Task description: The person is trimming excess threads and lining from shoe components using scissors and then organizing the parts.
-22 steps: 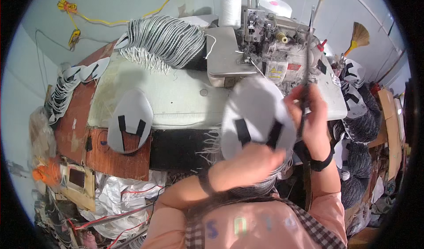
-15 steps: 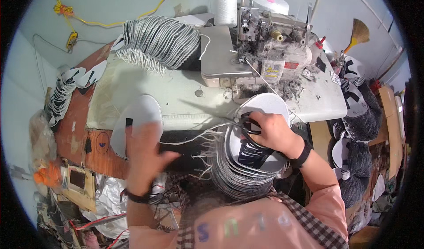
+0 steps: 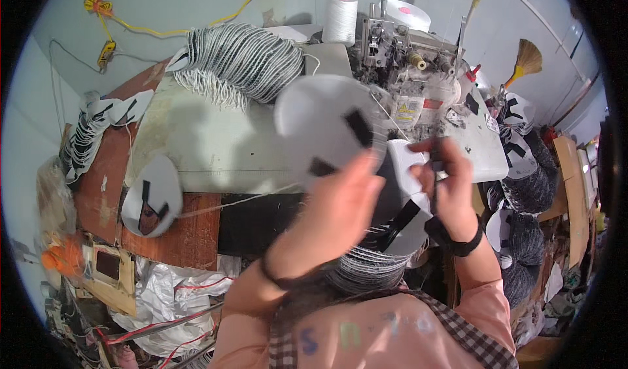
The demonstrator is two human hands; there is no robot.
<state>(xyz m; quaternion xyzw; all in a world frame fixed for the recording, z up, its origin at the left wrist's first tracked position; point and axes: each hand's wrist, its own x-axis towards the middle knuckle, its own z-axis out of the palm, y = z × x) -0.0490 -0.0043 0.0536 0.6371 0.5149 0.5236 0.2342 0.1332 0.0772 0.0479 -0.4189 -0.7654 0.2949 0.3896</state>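
Note:
My left hand, smeared by motion, grips the lower edge of a white sole-shaped piece with black strips, raised over the table's front edge. My right hand is to its right, fingers curled around dark scissors, which are blurred. Below both hands, against my lap, stands a thick stack of the same pieces with stitched edges. Another white piece with black strips lies at the left front edge of the table. A pale thread runs from it toward the stack.
A sewing machine stands at the back right, beside a white thread cone. A long row of stitched pieces lies at the back left. More bundles hang at the right. A brown board borders the white tabletop.
My left hand has left the piece at the left and moved right, raising another piece. My right hand has moved right and off the stack with the scissors. The view has shifted slightly.

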